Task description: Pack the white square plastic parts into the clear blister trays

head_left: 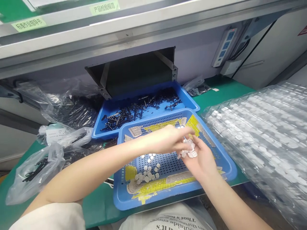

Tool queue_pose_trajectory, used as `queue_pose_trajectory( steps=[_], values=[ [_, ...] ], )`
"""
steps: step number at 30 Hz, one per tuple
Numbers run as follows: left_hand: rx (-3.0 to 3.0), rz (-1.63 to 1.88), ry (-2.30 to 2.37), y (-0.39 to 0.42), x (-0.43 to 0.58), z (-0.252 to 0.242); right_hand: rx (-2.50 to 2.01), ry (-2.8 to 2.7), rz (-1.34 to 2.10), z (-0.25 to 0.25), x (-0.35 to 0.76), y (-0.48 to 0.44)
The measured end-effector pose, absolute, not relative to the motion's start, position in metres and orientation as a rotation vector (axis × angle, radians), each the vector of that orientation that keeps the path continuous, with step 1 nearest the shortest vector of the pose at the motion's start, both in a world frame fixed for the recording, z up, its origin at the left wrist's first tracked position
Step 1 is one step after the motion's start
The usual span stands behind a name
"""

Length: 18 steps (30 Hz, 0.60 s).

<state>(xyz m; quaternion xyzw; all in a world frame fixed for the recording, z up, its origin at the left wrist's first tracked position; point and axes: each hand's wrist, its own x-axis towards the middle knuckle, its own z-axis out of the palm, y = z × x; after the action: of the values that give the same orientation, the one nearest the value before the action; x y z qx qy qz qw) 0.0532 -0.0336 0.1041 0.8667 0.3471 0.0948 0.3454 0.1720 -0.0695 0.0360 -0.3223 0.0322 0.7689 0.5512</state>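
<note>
Small white square caps lie heaped in my right hand, which is cupped palm up over the right half of a blue perforated basket. My left hand reaches across from the left, its fingers bent onto the heap in the right palm. Its fingertips are partly blurred among the caps. More loose white caps rest on the basket's floor at the lower left, and others lie partly hidden behind my left wrist. Yellow grid tape and worn patches line the basket's inside.
Behind the basket stands a blue tray of small black parts. Plastic bags of black parts lie left. Clear trays of white pieces are stacked right. A metal shelf beam crosses above the green table.
</note>
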Motion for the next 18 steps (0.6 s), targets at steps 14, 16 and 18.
queue_pose_trajectory(
  steps=[14,16,18],
  values=[
    [2.313,-0.108,1.0,-0.058,0.033,0.03,-0.84,0.254,1.727,0.046,0.182,-0.068],
    [2.356,-0.092,0.965,-0.069,0.039,0.023,-0.849,0.259,1.731,0.053,0.178,-0.069],
    [2.338,-0.045,0.958,-0.076,0.043,0.022,-0.819,0.241,1.734,0.057,0.174,-0.07]
  ],
)
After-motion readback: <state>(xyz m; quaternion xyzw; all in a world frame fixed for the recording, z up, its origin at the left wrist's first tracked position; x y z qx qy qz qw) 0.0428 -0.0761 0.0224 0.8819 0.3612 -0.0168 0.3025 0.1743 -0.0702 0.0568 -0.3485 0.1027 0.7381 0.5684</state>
